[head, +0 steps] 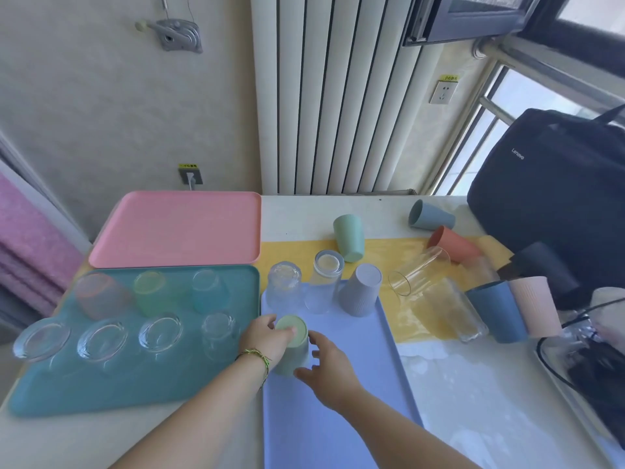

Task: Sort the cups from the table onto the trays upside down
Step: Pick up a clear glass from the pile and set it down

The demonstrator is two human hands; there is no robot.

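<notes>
"Green cup [291,337] first: where was it, and which way did it point?"

"It stood low in the centre of the frame, on the near-left part of the blue tray [304,434]. Its mouth was down on the tray and its base was up, so its long axis ran vertical."

"And the grip?"

"The left hand [265,341] came in from the cup's left, fingers curled over the upturned base and holding it. The right hand [326,365] hung just to the cup's right with its fingers spread, holding nothing. I couldn't tell whether its thumb touched the wall near the rim."

"So what did the next move turn on?"

"I judged the cup already placed, so the hold only needed to lift straight off along that upright axis, with no sideways drag to tip it. The unsorted cups lay toward the right of the frame, among them an orange cup [451,245] and a clear glass [417,272]. Both were on their sides, well apart from the tray's free space."

"Which hand was nearer them?"

"The right one, and it was already free. The glass's mouth faced the lower left, so its long axis ran diagonally. It would need turning mouth down before being set on a tray."
</notes>
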